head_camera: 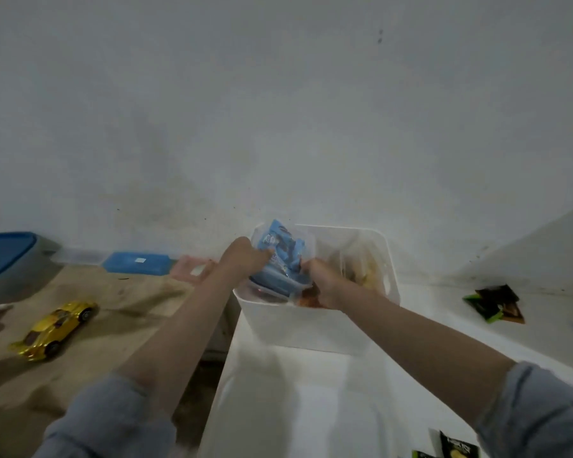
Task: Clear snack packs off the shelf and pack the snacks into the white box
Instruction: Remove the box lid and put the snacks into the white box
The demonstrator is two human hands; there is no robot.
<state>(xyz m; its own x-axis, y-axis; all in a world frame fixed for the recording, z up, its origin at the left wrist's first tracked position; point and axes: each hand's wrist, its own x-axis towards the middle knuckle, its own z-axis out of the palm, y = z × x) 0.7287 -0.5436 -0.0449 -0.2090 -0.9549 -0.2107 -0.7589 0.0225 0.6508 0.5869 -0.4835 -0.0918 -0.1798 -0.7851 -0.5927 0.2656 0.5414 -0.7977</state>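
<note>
Packing step: left hand [245, 257] and right hand [325, 285] both grip blue snack packs [280, 256], pushing them into white box [311, 322]. Next: release, then fetch dark packs [495, 304] lying well apart at right

— Can you read anything on the blue snack packs [280, 256] inside the white box [311, 322]?

— No. There is pale print on the top pack, but it is too blurred to make out.

— What about the dark packet [458, 446] in front of the box, at the lower edge?

— It carries light lettering near its top, too small and soft to read.

— And the blue lid [136, 262] to the left of the box?

— It has a small white sticker, with nothing legible on it.
</note>
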